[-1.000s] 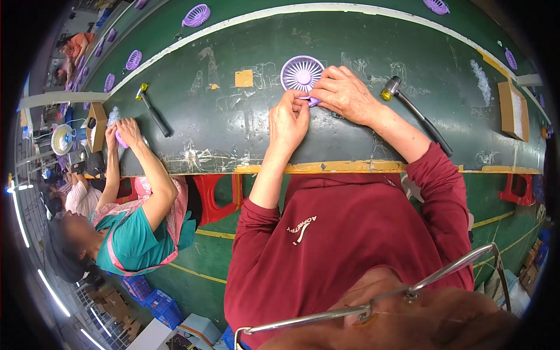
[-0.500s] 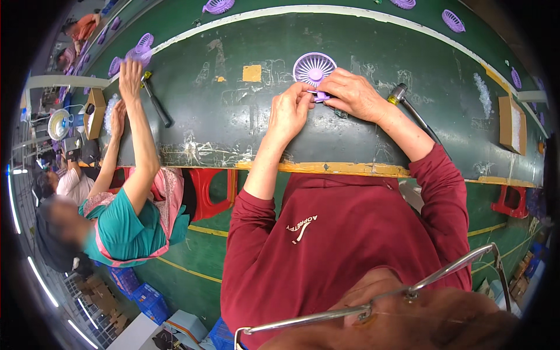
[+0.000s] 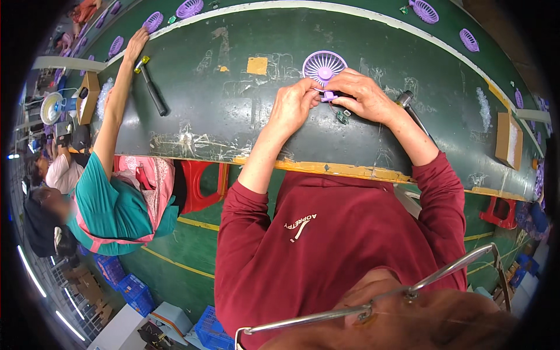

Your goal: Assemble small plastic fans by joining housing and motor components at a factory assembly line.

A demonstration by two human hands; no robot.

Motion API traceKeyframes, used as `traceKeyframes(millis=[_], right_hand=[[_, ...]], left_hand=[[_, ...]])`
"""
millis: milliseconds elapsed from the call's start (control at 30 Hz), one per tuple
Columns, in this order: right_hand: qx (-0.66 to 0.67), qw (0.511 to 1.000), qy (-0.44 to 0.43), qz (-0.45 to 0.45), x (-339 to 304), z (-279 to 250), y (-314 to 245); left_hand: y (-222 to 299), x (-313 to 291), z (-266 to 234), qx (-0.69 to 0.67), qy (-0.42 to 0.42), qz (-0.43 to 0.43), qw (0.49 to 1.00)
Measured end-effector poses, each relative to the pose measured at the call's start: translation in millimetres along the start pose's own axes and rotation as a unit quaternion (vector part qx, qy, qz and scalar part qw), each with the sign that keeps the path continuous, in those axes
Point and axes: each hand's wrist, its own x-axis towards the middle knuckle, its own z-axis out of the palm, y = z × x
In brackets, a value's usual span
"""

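A purple handheld fan part (image 3: 324, 65) with a round, ribbed grille lies on the dark green workbench, its short handle end toward me. My right hand (image 3: 363, 98) curls over that end, thumb and fingers closed on it. From the other side my left hand (image 3: 294, 105) pinches at the same end; what its fingertips hold is too small to make out. A small green circuit board (image 3: 342, 117) shows just below my right fingers. Beside my right wrist lies a hammer (image 3: 406, 100), partly hidden by my forearm.
At left, a co-worker's hand (image 3: 137, 42) reaches to a purple fan part (image 3: 153, 22) across the white strip. Another hammer (image 3: 153, 87) lies near that arm. Cardboard boxes (image 3: 508, 140) stand at both sides. More purple parts sit along the far belt.
The small circuit board has come into view below my right fingers. My hands stay at the fan's handle end. The co-worker's arm has stretched farther out, and parts on the far belt have shifted.
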Motion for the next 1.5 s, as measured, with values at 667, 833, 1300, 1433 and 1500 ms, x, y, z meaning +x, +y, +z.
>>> traceKeyframes(millis=[667, 833, 1300, 1433, 1500], right_hand=[[-0.171, 0.98, 0.081, -0.059, 1, 16, -9], [-0.167, 0.984, 0.068, -0.017, -7, 10, -16], [-0.052, 0.953, 0.263, 0.143, -27, 16, -61], [-0.045, 0.946, 0.293, 0.135, -32, 21, -57], [-0.126, 0.945, 0.271, 0.134, -34, 13, -57]], left_hand=[[-3, -1, 4, -0.114, 0.053, 0.009, 0.992], [9, -11, 4, -0.03, 0.07, -0.07, 0.995], [19, -13, 45, -0.49, 0.027, -0.077, 0.868], [16, -15, 53, -0.484, 0.021, -0.074, 0.872], [14, -16, 55, -0.479, 0.011, -0.073, 0.875]])
